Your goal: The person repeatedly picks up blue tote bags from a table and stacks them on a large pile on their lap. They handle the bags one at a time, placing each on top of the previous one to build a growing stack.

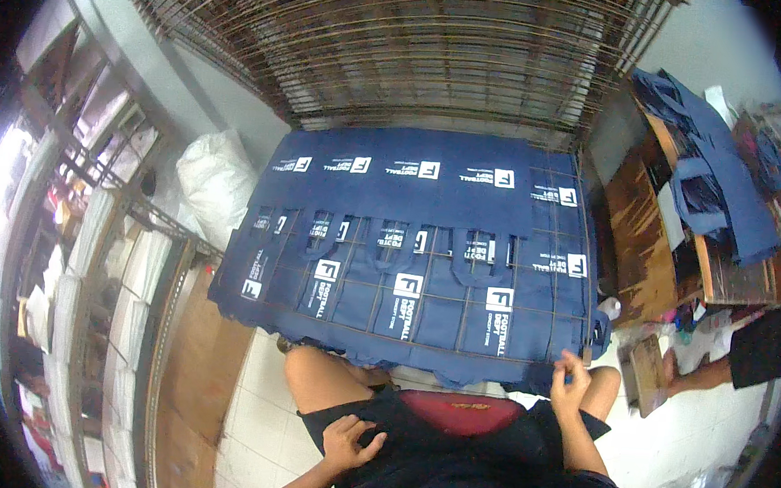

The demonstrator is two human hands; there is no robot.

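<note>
Blue fabric pieces (380, 190) with white prints lie spread on a wire drying rack (541, 344) in front of me; several have cut-out handles like flat tote bags. Thin wires of the rack cross over the nearer and right-hand pieces. My left hand (353, 441) rests on my lap over dark shorts, fingers loosely spread, holding nothing I can see. By the rack's near right corner, my right hand (569, 386) is raised above my knee, its fingers partly bent and apart. No object shows in it, and whether a fingertip touches the rack's edge is unclear.
Tiers of wire racks (376, 46) are tilted up behind the fabric. White stacks fill shelves (131, 318) at left, near a white sack (218, 180). More blue pieces (734, 176) lie on a wooden table (634, 205) at right. Another person's limb (704, 375) reaches a wooden block (642, 371).
</note>
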